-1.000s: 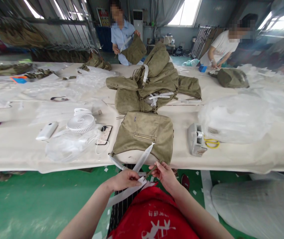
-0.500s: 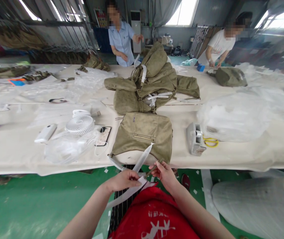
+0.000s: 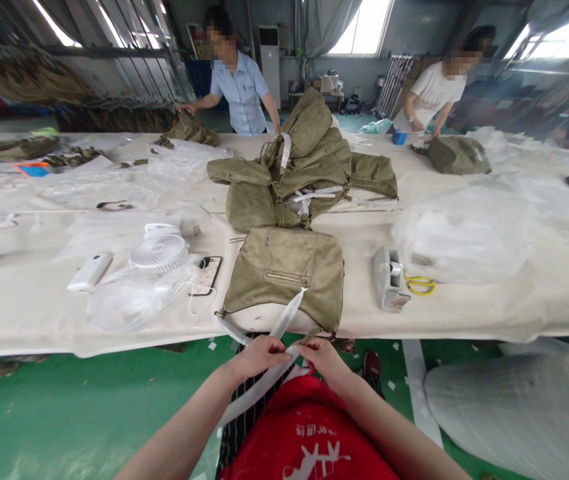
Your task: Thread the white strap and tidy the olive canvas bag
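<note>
An olive-green bag [image 3: 292, 260] lies flat at the near edge of the table, its zipped pocket [image 3: 287, 277] facing up. My left hand [image 3: 258, 358] pinches a white wrapping strip [image 3: 254, 395], which trails down to the left over my lap. Just beside it, my right hand [image 3: 323, 360] is closed on the bag's olive strap [image 3: 310, 335] at the lower right corner. The fingertips of both hands nearly meet where strip and strap come together; the exact contact is partly hidden. Another white-wrapped length [image 3: 288, 313] runs from the bag towards my hands.
More olive bags [image 3: 309, 160] are heaped behind this one. A tape dispenser [image 3: 389, 279] and yellow-handled scissors [image 3: 419, 285] sit to the right. A white fan [image 3: 159, 252], a phone [image 3: 208, 275] and plastic film [image 3: 132, 300] lie left. Two co-workers [image 3: 242, 87] stand across the table.
My right hand has moved down and left along the strap, closer to my left hand. Across the table, the co-worker in blue has spread both arms, reaching to bags on either side.
</note>
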